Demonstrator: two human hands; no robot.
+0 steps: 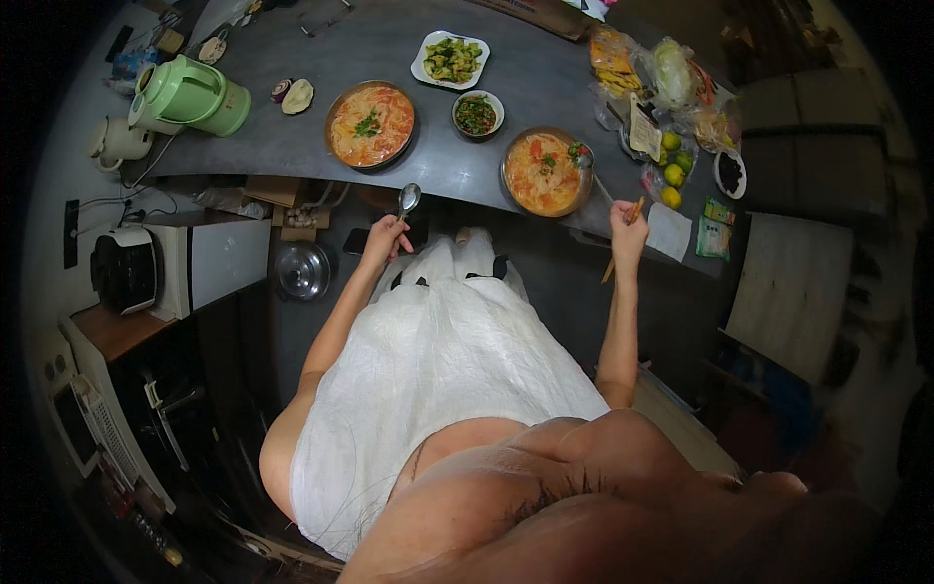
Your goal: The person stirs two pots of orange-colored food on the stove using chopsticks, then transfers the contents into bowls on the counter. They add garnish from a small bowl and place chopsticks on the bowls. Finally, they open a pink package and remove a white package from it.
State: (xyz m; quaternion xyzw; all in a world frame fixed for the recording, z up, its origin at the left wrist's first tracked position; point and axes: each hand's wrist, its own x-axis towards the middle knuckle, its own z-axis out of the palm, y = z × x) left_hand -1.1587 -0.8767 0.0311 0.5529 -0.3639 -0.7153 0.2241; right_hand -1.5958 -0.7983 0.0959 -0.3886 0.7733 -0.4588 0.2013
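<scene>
My left hand point(388, 237) grips a metal spoon point(409, 197), held bowl-up just off the front edge of the table. In my right hand point(629, 228) are wooden chopsticks point(608, 269) and the handle of a second metal spoon point(603, 190). That spoon's head carries chopped red and green relish point(578, 152) at the right rim of a metal bowl of noodle soup point(541, 175) with tomato pieces. A second bowl of noodle soup point(371, 125), topped with green herbs, stands further left. Between and behind them sits a small bowl of chopped chili and herbs point(476, 115).
A plate of cut green vegetables point(452, 60) is at the back of the grey table point(284, 146). Light-green thermos jug point(197, 95) stands left. Bagged produce point(671, 73), limes and lemons point(673, 174), a paper sheet point(669, 231) and a dish of dark food point(730, 174) lie right.
</scene>
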